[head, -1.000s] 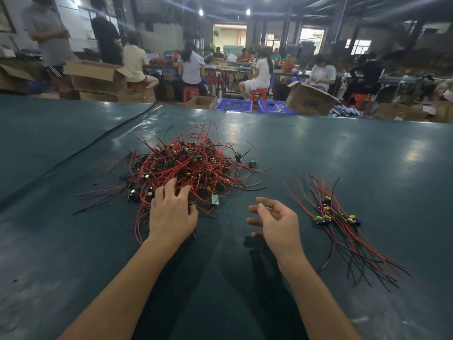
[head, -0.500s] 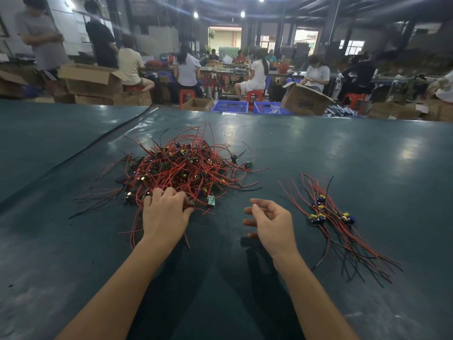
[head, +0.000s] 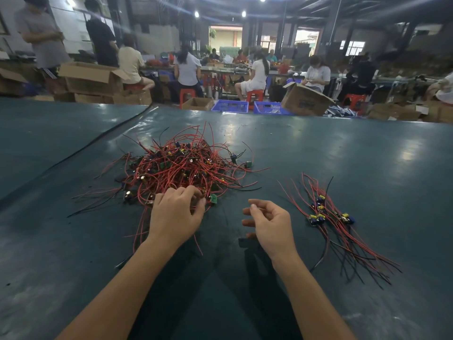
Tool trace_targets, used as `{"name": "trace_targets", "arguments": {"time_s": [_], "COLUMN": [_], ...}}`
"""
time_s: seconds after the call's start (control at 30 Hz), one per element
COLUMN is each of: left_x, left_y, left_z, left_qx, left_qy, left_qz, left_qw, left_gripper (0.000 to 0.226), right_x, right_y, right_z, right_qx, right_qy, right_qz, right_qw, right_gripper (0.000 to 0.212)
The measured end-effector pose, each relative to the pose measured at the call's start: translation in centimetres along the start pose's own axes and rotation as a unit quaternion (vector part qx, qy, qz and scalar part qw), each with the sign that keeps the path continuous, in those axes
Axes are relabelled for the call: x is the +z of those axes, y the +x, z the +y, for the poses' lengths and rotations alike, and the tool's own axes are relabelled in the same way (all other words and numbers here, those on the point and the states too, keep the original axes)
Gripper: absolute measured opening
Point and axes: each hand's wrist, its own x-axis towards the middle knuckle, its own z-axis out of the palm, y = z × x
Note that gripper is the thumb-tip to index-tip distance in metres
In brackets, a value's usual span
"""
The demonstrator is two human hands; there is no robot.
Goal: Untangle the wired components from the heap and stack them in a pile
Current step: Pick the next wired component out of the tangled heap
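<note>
Wired components (head: 212, 199) at the near edge of the heap (head: 181, 165) sit under the left hand (head: 175, 217), whose fingers (head: 182, 191) curl round red strands. The right hand (head: 269, 222) hovers loosely curled, holding nothing, between heap and pile (head: 326, 214). Picking one out seems in hand; next it needs teasing free without dragging neighbours.

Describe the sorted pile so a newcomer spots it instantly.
On the dark green table, look right of the right hand. The sorted pile lies there, wires running roughly parallel, unlike the big tangled heap at the left hand.
</note>
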Motion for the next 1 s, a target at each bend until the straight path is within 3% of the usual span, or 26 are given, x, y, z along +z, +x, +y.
{"name": "trace_targets", "arguments": {"time_s": [0.13,0.37,0.53,0.7,0.83,1.0], "left_x": [0.3,0.3,0.5,0.4,0.3,0.0], "left_y": [0.1,0.3,0.1,0.1,0.1,0.0], "left_z": [-0.4,-0.9,-0.6,-0.5,-0.5,0.1], "left_qx": [-0.01,-0.01,0.01,-0.003,-0.009,0.018], "left_qy": [0.063,0.137,0.097,0.154,0.143,0.065], "left_qz": [-0.076,-0.123,-0.045,-0.122,-0.11,-0.008], "left_qw": [0.995,0.983,0.994,0.98,0.984,0.998], "left_gripper": [0.04,0.03,0.02,0.043,0.034,0.025], "right_x": [0.1,0.0,0.1,0.2,0.1,0.1], "right_y": [0.1,0.0,0.0,0.0,0.1,0.1], "right_z": [0.0,-0.1,-0.1,0.1,0.2,0.2], "right_qx": [0.0,0.001,0.002,0.0,-0.003,-0.005], "right_qy": [0.004,0.007,0.002,-0.006,-0.01,-0.016], "right_qz": [0.003,0.0,-0.002,-0.006,-0.006,-0.007], "right_qw": [1.0,1.0,1.0,1.0,1.0,1.0], "right_gripper": [0.015,0.014,0.014,0.015,0.015,0.014]}}
